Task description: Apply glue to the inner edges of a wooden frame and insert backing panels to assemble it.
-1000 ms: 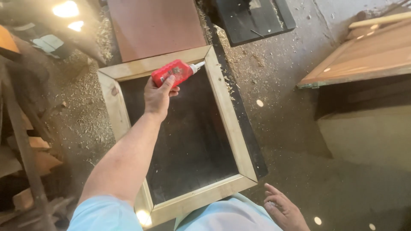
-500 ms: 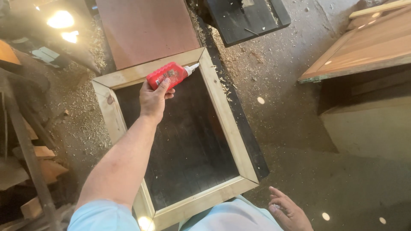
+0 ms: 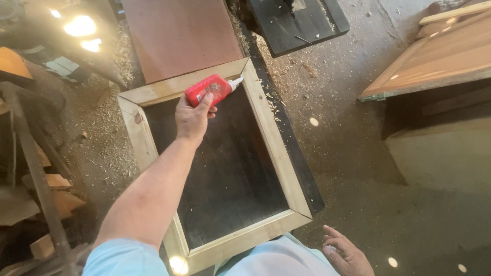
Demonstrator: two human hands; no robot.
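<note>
My left hand reaches out over a pale wooden frame and grips a red glue bottle with a white nozzle. The nozzle points at the frame's far right corner. The rectangular frame, mitred at its corners, lies on a dark board. My right hand hangs low at the near right, beside the frame's near corner, fingers spread and holding nothing.
A reddish-brown panel lies beyond the frame. A dark machine base sits at the top. A brown wooden tabletop stands at the right. Sawdust covers the floor; wood offcuts pile at the left.
My left hand with the glue bottle has stayed near the frame's far right corner, while the view has shifted slightly. My right hand has barely moved.
</note>
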